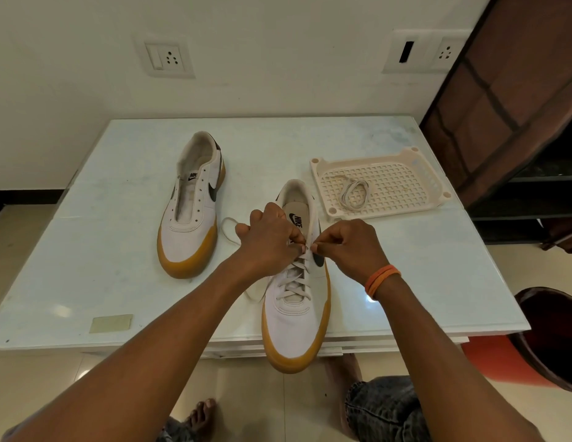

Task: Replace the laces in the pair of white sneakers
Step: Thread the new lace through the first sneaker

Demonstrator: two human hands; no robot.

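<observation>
Pinching the lace [294, 279] at the near sneaker's [296, 317] upper eyelets, left hand [268, 240] and right hand [351, 247] both hold it.

On the bench [406, 260], the unlaced sneaker [190, 215] sits left, the laced sneaker [296, 301] nearer and right; behind-right, a tray [379, 183] with a coiled lace [355, 194] in it.

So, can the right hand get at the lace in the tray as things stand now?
Probably yes, but not right away. The lace lies uncovered in the open tray, just beyond the right hand, with nothing between. However, its fingers are pinching the near shoe's lace.
</observation>
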